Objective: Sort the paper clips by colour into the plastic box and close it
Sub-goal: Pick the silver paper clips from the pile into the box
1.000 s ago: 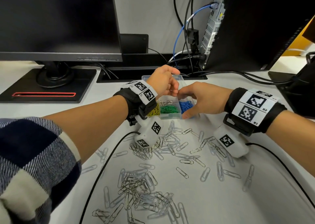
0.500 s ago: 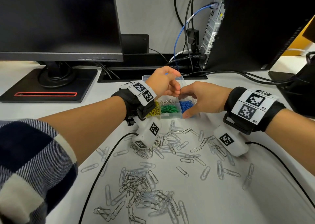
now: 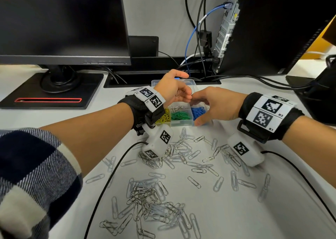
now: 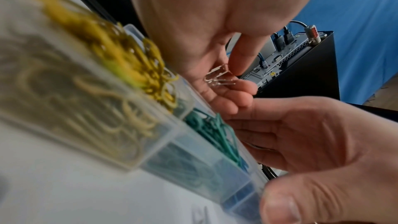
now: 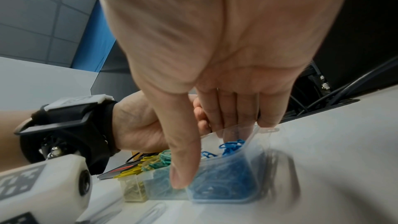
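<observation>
White desk (image 3: 236,211) strewn with silver clips (image 3: 145,198), monitor (image 3: 60,22) upper left. Left hand (image 3: 172,89), risen slightly, pinches clips; right hand (image 3: 216,106) still grips the box (image 3: 181,123).

Plaid sleeve (image 3: 27,175), black wristbands (image 3: 254,117) bearing checkered markers.
</observation>
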### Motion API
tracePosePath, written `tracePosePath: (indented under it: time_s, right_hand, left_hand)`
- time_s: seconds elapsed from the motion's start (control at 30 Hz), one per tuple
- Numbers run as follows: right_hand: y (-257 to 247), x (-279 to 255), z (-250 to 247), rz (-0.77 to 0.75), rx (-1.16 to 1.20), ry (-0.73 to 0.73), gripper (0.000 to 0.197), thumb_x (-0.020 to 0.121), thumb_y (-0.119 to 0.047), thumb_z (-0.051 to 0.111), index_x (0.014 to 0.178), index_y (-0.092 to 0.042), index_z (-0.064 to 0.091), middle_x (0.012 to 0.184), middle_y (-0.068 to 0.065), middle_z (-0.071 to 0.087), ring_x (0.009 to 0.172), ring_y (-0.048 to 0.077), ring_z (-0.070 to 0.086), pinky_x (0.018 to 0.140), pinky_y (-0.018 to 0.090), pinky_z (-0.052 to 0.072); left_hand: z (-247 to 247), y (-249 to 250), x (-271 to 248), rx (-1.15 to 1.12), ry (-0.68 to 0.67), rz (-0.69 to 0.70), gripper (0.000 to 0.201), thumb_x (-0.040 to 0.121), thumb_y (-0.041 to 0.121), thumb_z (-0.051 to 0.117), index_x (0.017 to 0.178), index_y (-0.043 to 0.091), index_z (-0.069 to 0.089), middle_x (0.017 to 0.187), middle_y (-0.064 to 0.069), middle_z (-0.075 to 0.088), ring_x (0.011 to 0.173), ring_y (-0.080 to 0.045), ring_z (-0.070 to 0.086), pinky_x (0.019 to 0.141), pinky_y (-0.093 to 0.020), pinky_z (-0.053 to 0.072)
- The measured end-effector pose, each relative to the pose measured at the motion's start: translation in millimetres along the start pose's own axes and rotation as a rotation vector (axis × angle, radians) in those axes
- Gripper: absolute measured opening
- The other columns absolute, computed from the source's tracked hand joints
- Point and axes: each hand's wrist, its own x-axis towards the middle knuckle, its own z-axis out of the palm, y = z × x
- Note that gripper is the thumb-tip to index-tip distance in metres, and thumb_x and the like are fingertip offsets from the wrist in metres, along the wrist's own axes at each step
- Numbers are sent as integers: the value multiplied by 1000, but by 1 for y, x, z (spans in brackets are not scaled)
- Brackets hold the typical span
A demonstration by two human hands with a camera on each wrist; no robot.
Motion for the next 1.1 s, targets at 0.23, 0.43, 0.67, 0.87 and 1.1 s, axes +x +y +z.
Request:
tracePosePath:
  time_s: [0.23, 0.43, 0.67, 0.87, 1.1]
  right_hand:
    - [0, 0, 0, -12, -5, 7, 58, 75, -36, 79, 127, -21, 58, 112, -13, 58, 83, -10, 48, 72, 8, 32]
    - [0, 0, 0, -9, -7, 5, 58, 75, -37, 79, 127, -22, 58, 112, -13, 58, 81, -11, 47, 69, 7, 32]
    - [1, 1, 1, -5, 4, 2, 59, 74, -38, 80, 127, -22, 58, 112, -13, 59, 82, -10, 48, 69, 7, 32]
    - [-1, -1, 0, 7, -14, -5, 64, 76, -37, 78, 133, -21, 54, 119, -11, 59, 87, -4, 49, 69, 5, 32]
    - [-1, 0, 0, 20, -27, 6, 73, 76, -37, 79, 139, -20, 48, 114, -15, 55, 78, -14, 44, 65, 0, 31]
  left_hand:
    - [-2, 2, -1, 91, -7, 28, 31, 93, -10, 40, 121, 2, 46, 66, -13, 59, 57, -25, 62, 62, -34, 57]
    - [-3, 6, -6, 112, -15, 27, 29, 95, -8, 31, 116, 3, 46, 69, -19, 60, 52, -24, 66, 58, -32, 58]
    - [-3, 8, -7, 180, -28, 33, 36, 92, -12, 23, 115, 4, 46, 70, -16, 59, 60, -28, 66, 68, -38, 59]
    - [-6, 11, -6, 312, -15, 64, 28, 92, -8, 36, 111, 7, 49, 73, -12, 63, 67, -25, 66, 72, -36, 57]
    - [-24, 21, -5, 1213, -275, 32, 17, 83, 12, 71, 99, 18, 71, 94, 2, 72, 67, -3, 59, 58, -17, 44]
